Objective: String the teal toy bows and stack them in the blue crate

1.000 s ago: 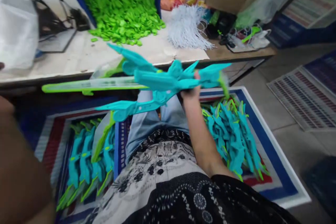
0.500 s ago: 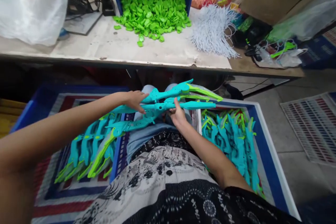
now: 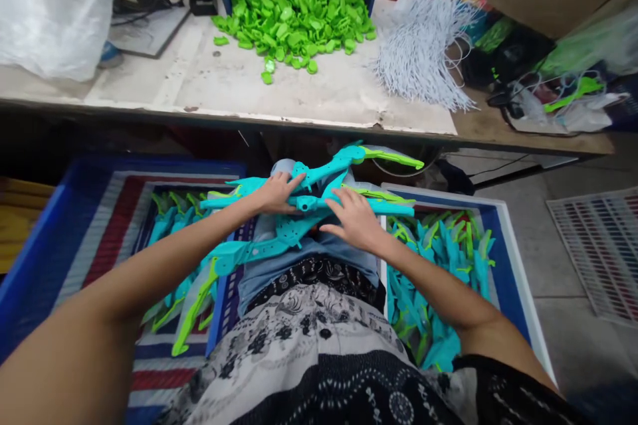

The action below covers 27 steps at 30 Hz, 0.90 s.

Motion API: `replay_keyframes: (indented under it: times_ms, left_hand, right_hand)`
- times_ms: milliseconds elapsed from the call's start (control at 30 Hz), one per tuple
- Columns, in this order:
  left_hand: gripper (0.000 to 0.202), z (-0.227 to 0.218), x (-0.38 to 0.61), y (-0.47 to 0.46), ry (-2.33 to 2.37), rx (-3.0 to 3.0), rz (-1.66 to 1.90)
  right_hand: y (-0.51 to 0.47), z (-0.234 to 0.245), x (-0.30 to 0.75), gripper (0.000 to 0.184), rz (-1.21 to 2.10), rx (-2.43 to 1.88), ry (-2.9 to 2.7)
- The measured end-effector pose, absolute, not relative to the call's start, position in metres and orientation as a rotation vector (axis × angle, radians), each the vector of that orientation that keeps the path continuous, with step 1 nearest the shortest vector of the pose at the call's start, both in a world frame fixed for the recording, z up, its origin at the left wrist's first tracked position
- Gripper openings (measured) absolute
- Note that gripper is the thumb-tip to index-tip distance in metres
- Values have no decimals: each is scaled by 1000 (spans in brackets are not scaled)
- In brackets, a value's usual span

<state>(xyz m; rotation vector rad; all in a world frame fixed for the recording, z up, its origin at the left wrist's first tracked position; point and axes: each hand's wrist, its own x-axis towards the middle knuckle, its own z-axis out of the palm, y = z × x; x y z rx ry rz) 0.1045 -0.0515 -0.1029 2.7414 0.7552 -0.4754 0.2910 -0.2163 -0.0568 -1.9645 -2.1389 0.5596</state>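
Observation:
Several turquoise plastic toy bows with lime-green limbs lie crosswise over my lap. My left hand [image 3: 280,192] is closed over their middle, its fingers on the upper toy bow [image 3: 329,167] and its thumb close to the straight turquoise bar [image 3: 369,204]. My right hand [image 3: 356,220] rests against the right part of the bundle, fingers spread and thumb stretched toward my lap. Nearest my body, the lower toy bow [image 3: 249,254] slants down left, ending in a green limb [image 3: 195,309]. The undersides of the pieces are hidden.
A blue-rimmed crate [image 3: 503,239] on my right holds more turquoise pieces; more lie on a striped surface [image 3: 100,246] at left. On the table [image 3: 174,89] are a heap of green parts [image 3: 299,20], a bundle of white cords [image 3: 423,46] and a plastic bag [image 3: 50,6].
My left hand has moved right onto the middle of the bundle. My right hand has loosened from beneath and now lies spread on it. The upper and lower toy bows are further apart.

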Motion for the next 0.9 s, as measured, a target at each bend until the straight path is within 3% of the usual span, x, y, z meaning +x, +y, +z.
replay_keyframes:
  times_ms: [133, 267, 367, 500, 633, 900]
  left_hand:
    - [97, -99, 96, -52, 652, 2722, -507]
    - [84, -94, 94, -38, 628, 2427, -429]
    - [77, -97, 110, -40, 860, 2457, -314]
    - [74, -104, 129, -54, 1030, 2736, -344]
    - [57, -97, 123, -37, 994, 2536, -225]
    - [38, -71, 145, 19, 439, 2142, -318]
  right_hand:
    - [-180, -53, 302, 50, 928, -1911, -2579]
    - [-165, -77, 303, 59, 542, -1673, -2764]
    - [-169, -97, 290, 79, 526, -1602, -2746]
    - [-192, -102, 271, 86, 842, -1498, -2822]
    - [-205, -99, 268, 85, 1153, -1399, -2835]
    - [-210, -95, 266, 89, 1076, -1419, -2870]
